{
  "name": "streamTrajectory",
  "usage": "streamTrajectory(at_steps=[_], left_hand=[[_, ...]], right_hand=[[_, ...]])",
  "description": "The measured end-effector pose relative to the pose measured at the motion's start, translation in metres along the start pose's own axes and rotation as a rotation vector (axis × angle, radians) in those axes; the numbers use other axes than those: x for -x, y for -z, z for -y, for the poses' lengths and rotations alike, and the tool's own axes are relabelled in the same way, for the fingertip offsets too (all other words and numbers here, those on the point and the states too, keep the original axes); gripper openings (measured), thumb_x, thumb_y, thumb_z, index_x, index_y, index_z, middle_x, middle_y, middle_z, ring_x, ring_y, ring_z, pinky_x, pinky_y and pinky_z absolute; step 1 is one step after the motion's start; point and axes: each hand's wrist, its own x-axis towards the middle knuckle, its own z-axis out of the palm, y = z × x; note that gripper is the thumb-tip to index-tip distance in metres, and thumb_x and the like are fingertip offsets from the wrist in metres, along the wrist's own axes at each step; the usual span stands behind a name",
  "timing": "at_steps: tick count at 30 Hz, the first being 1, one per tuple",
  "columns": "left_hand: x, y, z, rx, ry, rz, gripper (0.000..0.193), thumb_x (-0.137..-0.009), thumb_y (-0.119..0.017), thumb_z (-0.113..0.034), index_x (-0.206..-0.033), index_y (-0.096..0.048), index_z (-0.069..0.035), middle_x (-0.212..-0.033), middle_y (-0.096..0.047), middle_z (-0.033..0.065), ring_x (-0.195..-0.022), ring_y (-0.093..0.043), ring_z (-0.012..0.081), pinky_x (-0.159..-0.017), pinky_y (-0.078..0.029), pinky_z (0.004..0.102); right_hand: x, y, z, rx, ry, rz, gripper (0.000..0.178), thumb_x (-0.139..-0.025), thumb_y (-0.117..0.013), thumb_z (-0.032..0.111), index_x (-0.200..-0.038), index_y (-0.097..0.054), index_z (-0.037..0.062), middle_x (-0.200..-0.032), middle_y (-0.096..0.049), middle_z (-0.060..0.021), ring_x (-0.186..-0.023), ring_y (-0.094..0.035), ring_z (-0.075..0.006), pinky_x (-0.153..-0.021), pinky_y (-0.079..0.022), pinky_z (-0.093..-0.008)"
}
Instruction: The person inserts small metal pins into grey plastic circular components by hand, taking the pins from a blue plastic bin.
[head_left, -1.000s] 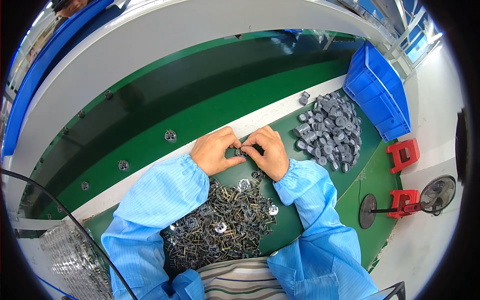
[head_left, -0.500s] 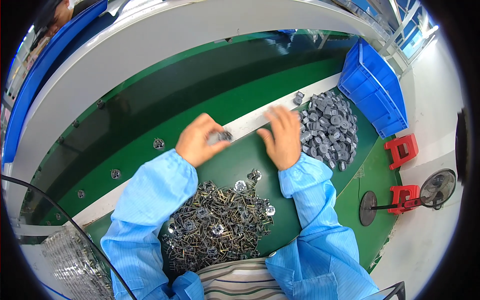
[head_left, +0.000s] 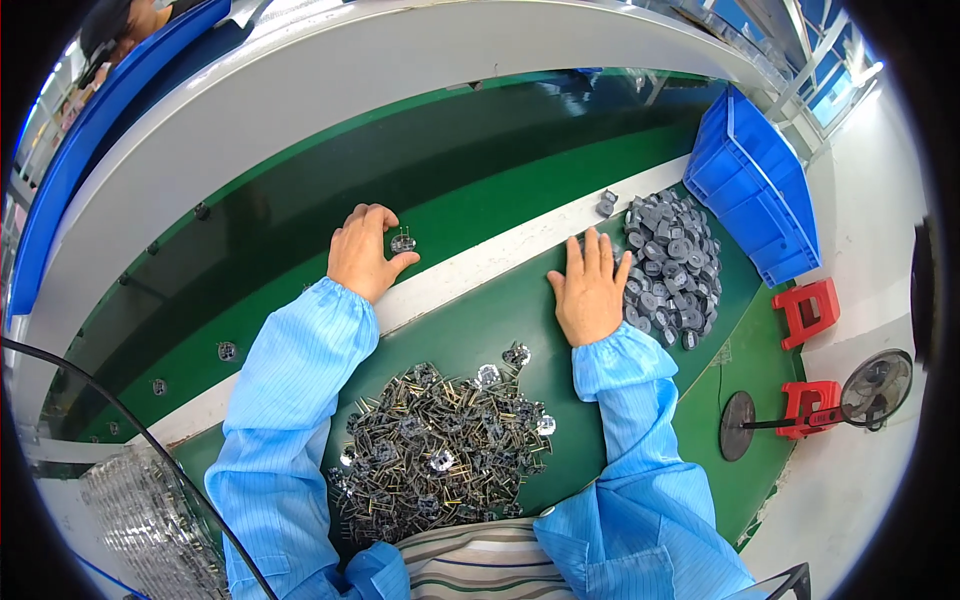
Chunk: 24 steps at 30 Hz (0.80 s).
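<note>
My left hand (head_left: 362, 255) is over the green conveyor belt, thumb and fingers spread on either side of a small round component with upright pins (head_left: 403, 241). That component appears to rest on the belt, apart from a firm grip. My right hand (head_left: 590, 300) lies palm down with fingers spread at the left edge of a heap of grey round caps (head_left: 672, 262); what is under its fingertips is hidden. Between my forearms sits a large pile of dark pinned components (head_left: 440, 450), a few showing shiny clear faces.
A white rail (head_left: 500, 248) divides the table from the belt, with a loose grey cap (head_left: 606, 203) on it. More components (head_left: 227, 351) stand along the belt. To the right are a blue crate (head_left: 755, 185), red stools (head_left: 806, 312) and a fan (head_left: 876, 383). Clear trays (head_left: 150, 520) are stacked lower left.
My left hand has moved left from above the rail to the belt, and its fingers have parted around the component. My right hand has shifted right and flattened beside the grey caps.
</note>
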Motion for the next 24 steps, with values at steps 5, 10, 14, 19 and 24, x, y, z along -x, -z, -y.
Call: streamTrajectory(at_steps=[5,10,14,19,24], left_hand=[[0.001,0.018,-0.015,-0.202,-0.013,0.123,0.048,-0.073,-0.093,-0.025,-0.101,-0.056,-0.010,-0.108,-0.061,0.0083,-0.102,-0.063,0.0317,-0.087,-0.050,0.0446],[-0.003,0.019,0.001,0.022,0.129,0.203,0.048,-0.075,-0.091,-0.018,-0.106,-0.055,-0.009,-0.102,-0.065,0.0073,-0.094,-0.067,0.0268,-0.082,-0.054,0.0407],[-0.001,0.010,-0.004,0.251,0.047,0.198,0.046,-0.077,-0.086,-0.010,-0.110,-0.054,-0.006,-0.098,-0.069,0.0079,-0.089,-0.067,0.0218,-0.084,-0.056,0.0365],[0.026,-0.003,-0.042,0.465,-0.235,0.207,0.054,-0.076,-0.086,-0.009,-0.118,-0.053,-0.006,-0.099,-0.069,0.0080,-0.089,-0.068,0.0215,-0.082,-0.056,0.0361],[0.050,-0.019,-0.067,0.501,-0.236,0.367,0.059,-0.075,-0.086,-0.009,-0.123,-0.050,-0.005,-0.098,-0.069,0.0079,-0.090,-0.068,0.0241,-0.080,-0.056,0.0391]], right_hand=[[0.005,0.009,0.023,-0.106,0.162,0.000,0.063,-0.091,-0.073,0.034,-0.141,-0.055,0.0008,-0.156,-0.043,-0.0239,-0.147,-0.036,-0.0416,-0.121,-0.019,-0.0669],[0.004,0.014,0.027,-0.075,0.119,-0.008,0.059,-0.092,-0.070,0.032,-0.141,-0.056,0.0002,-0.154,-0.046,-0.0238,-0.149,-0.035,-0.0424,-0.122,-0.015,-0.0690],[0.003,0.005,0.009,0.166,0.058,-0.043,0.051,-0.094,-0.066,0.022,-0.138,-0.057,-0.0024,-0.152,-0.049,-0.0235,-0.151,-0.032,-0.0433,-0.123,-0.012,-0.0701],[-0.006,0.023,0.021,-0.308,0.181,-0.183,0.046,-0.087,-0.075,0.013,-0.131,-0.063,0.0058,-0.145,-0.056,-0.0167,-0.140,-0.046,-0.0411,-0.122,-0.015,-0.0686],[0.006,0.023,0.043,-0.865,0.311,-0.036,0.032,-0.079,-0.084,0.017,-0.107,-0.072,0.0094,-0.109,-0.068,-0.0059,-0.114,-0.058,-0.0308,-0.115,-0.030,-0.0589]])
